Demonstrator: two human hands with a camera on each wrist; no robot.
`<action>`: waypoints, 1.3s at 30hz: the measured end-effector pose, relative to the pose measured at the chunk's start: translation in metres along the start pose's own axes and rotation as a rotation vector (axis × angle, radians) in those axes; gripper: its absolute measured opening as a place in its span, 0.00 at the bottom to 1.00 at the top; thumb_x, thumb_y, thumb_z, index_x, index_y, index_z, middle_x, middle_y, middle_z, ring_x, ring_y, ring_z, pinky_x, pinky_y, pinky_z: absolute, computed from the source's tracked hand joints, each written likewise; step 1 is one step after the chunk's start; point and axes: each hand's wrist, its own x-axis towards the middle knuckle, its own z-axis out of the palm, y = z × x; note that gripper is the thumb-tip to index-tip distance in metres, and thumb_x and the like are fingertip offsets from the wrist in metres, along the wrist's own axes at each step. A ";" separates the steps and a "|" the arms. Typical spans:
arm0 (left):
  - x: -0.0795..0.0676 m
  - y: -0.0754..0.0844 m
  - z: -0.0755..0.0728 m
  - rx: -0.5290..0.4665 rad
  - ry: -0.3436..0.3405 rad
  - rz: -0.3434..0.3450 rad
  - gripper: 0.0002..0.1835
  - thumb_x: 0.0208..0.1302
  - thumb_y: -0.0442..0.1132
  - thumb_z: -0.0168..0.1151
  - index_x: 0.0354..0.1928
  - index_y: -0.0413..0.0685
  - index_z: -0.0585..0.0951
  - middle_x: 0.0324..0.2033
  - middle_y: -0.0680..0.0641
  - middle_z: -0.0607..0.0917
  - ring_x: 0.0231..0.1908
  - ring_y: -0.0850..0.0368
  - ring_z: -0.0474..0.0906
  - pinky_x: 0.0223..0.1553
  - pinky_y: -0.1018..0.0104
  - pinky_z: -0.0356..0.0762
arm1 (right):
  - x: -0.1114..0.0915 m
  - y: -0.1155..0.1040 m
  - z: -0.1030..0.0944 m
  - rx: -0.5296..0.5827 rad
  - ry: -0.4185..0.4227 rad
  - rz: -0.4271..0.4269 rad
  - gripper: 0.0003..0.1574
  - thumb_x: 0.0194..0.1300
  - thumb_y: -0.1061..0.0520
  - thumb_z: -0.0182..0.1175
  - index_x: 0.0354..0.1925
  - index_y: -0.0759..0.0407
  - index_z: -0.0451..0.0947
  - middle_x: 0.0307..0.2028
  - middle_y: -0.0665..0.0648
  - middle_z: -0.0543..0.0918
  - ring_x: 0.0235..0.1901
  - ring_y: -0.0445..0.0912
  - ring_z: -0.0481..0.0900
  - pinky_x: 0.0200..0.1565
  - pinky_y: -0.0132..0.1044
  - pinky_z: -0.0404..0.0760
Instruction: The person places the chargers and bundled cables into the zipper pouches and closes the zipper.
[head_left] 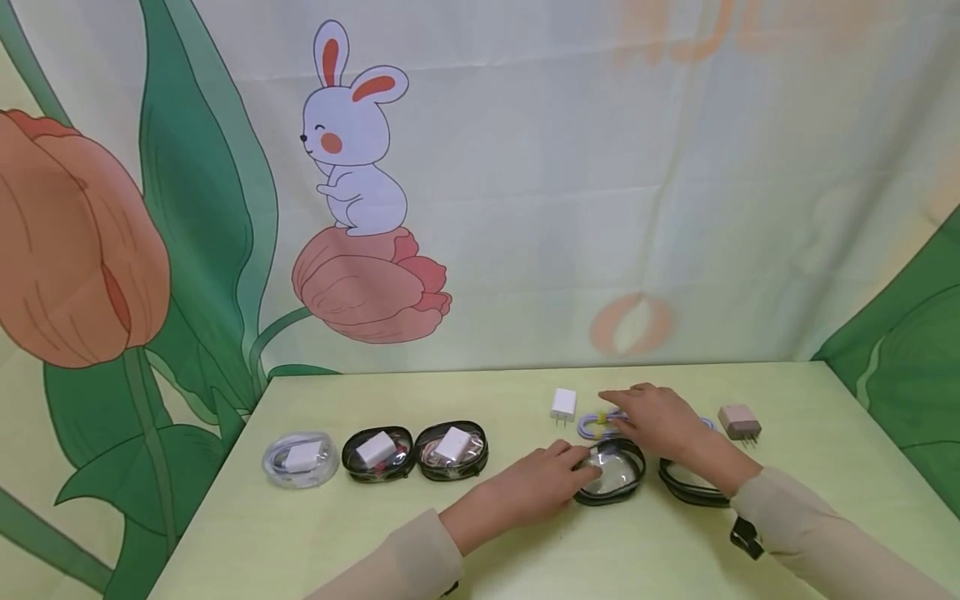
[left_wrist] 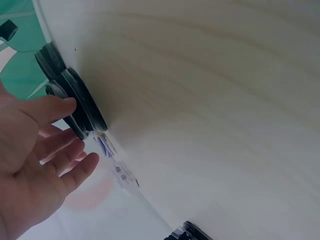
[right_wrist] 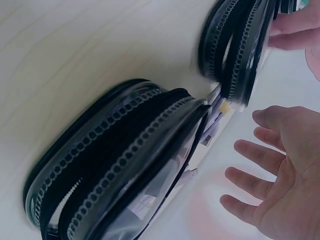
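Observation:
My left hand (head_left: 536,483) touches the left rim of a small clear oval pouch with black edging (head_left: 617,468); its thumb (left_wrist: 57,106) lies against the pouch and the other fingers spread loosely. Past that pouch, my right hand (head_left: 663,425) hovers with fingers loosely spread above a coiled lilac cable with a yellow tie (head_left: 596,426). In the right wrist view nothing is in the right hand (right_wrist: 280,170). A second clear pouch with black edging (right_wrist: 117,160) lies under the right forearm, partly hidden in the head view. Behind it, a bit of another lilac cable (head_left: 707,422) shows.
A white plug charger (head_left: 563,403) lies behind the yellow-tied cable, and a pinkish-brown charger (head_left: 740,422) lies at the right. On the left stand a clear white-edged pouch (head_left: 279,479) and two black-edged pouches (head_left: 347,462), each with a white charger. A printed curtain (head_left: 510,208) hangs behind the table.

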 end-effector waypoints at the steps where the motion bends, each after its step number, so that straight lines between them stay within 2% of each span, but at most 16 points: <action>1: 0.000 0.001 0.001 0.018 0.010 -0.004 0.19 0.71 0.42 0.63 0.63 0.57 0.78 0.57 0.50 0.78 0.52 0.55 0.76 0.41 0.70 0.78 | 0.000 0.000 0.000 0.001 0.004 -0.003 0.28 0.70 0.52 0.65 0.65 0.59 0.77 0.50 0.63 0.86 0.50 0.61 0.83 0.44 0.55 0.83; 5: 0.001 0.002 0.003 0.091 0.028 -0.033 0.13 0.68 0.46 0.66 0.54 0.59 0.82 0.45 0.54 0.79 0.43 0.58 0.74 0.34 0.71 0.73 | -0.001 0.001 0.002 0.006 0.022 -0.014 0.27 0.69 0.54 0.66 0.63 0.59 0.78 0.49 0.63 0.86 0.48 0.61 0.84 0.42 0.54 0.83; 10: 0.000 0.003 0.004 0.109 0.010 -0.054 0.16 0.66 0.53 0.68 0.52 0.60 0.82 0.44 0.55 0.78 0.43 0.58 0.74 0.36 0.69 0.72 | -0.003 0.002 0.004 0.010 0.033 -0.028 0.26 0.68 0.56 0.66 0.63 0.60 0.78 0.50 0.63 0.86 0.48 0.61 0.84 0.41 0.53 0.84; 13: 0.000 0.001 0.003 0.064 0.023 -0.046 0.20 0.65 0.57 0.68 0.54 0.58 0.80 0.47 0.53 0.76 0.47 0.56 0.73 0.41 0.67 0.75 | -0.004 0.003 0.005 0.015 0.037 -0.043 0.26 0.68 0.57 0.66 0.62 0.61 0.79 0.51 0.64 0.86 0.48 0.61 0.84 0.39 0.52 0.84; 15: 0.000 -0.001 0.003 0.016 0.043 -0.026 0.23 0.66 0.56 0.68 0.57 0.55 0.79 0.52 0.51 0.75 0.52 0.55 0.74 0.49 0.65 0.77 | -0.004 0.004 0.005 0.021 0.037 -0.052 0.26 0.68 0.58 0.66 0.62 0.61 0.78 0.52 0.64 0.86 0.48 0.61 0.84 0.40 0.52 0.84; 19: 0.003 -0.005 0.004 -0.082 0.043 0.027 0.26 0.68 0.47 0.66 0.65 0.48 0.74 0.63 0.44 0.72 0.64 0.51 0.71 0.67 0.63 0.69 | -0.004 0.008 0.005 0.049 0.028 -0.065 0.26 0.67 0.60 0.67 0.62 0.62 0.78 0.53 0.64 0.85 0.49 0.62 0.84 0.43 0.53 0.84; 21: 0.004 -0.006 0.004 -0.101 0.023 0.043 0.27 0.68 0.43 0.64 0.67 0.46 0.73 0.67 0.41 0.71 0.67 0.50 0.70 0.69 0.64 0.65 | -0.004 0.010 0.006 0.064 0.016 -0.073 0.26 0.67 0.61 0.66 0.62 0.62 0.78 0.54 0.64 0.84 0.50 0.62 0.83 0.45 0.54 0.83; 23: 0.004 -0.006 0.004 -0.086 0.000 0.042 0.26 0.70 0.44 0.64 0.67 0.47 0.73 0.67 0.42 0.72 0.65 0.50 0.73 0.66 0.64 0.70 | -0.004 0.011 0.007 0.074 -0.002 -0.082 0.26 0.67 0.61 0.66 0.62 0.63 0.78 0.55 0.64 0.83 0.51 0.62 0.83 0.47 0.55 0.83; 26: 0.003 -0.004 0.003 -0.010 -0.011 0.003 0.23 0.70 0.53 0.65 0.60 0.52 0.77 0.58 0.48 0.78 0.55 0.54 0.77 0.52 0.66 0.78 | -0.003 0.012 0.007 0.080 -0.016 -0.101 0.25 0.67 0.63 0.65 0.62 0.63 0.78 0.56 0.65 0.83 0.52 0.62 0.82 0.46 0.54 0.83; 29: 0.004 -0.004 0.001 0.059 -0.023 -0.065 0.24 0.67 0.64 0.62 0.54 0.56 0.80 0.48 0.54 0.79 0.46 0.57 0.75 0.38 0.68 0.76 | -0.004 0.012 0.007 0.070 -0.023 -0.112 0.26 0.67 0.62 0.65 0.62 0.63 0.77 0.58 0.67 0.81 0.54 0.63 0.81 0.46 0.53 0.83; 32: 0.004 -0.005 -0.001 0.053 -0.052 -0.144 0.30 0.65 0.71 0.58 0.55 0.57 0.78 0.48 0.55 0.79 0.46 0.58 0.75 0.39 0.66 0.74 | -0.004 0.011 0.006 0.085 -0.059 -0.102 0.29 0.68 0.58 0.67 0.65 0.63 0.76 0.62 0.69 0.77 0.58 0.64 0.78 0.51 0.55 0.82; 36: 0.004 -0.008 0.001 -0.033 -0.072 -0.227 0.39 0.61 0.75 0.58 0.61 0.54 0.73 0.54 0.53 0.78 0.51 0.56 0.75 0.44 0.62 0.75 | -0.004 0.012 0.006 0.140 -0.115 -0.094 0.35 0.68 0.53 0.67 0.68 0.63 0.72 0.67 0.70 0.72 0.64 0.65 0.73 0.57 0.57 0.78; 39: 0.004 -0.012 0.002 -0.090 -0.068 -0.255 0.46 0.58 0.78 0.58 0.66 0.53 0.69 0.58 0.51 0.75 0.54 0.53 0.73 0.48 0.58 0.76 | -0.003 0.015 0.008 0.168 -0.135 -0.109 0.37 0.68 0.51 0.67 0.70 0.64 0.71 0.69 0.70 0.70 0.66 0.66 0.70 0.60 0.59 0.75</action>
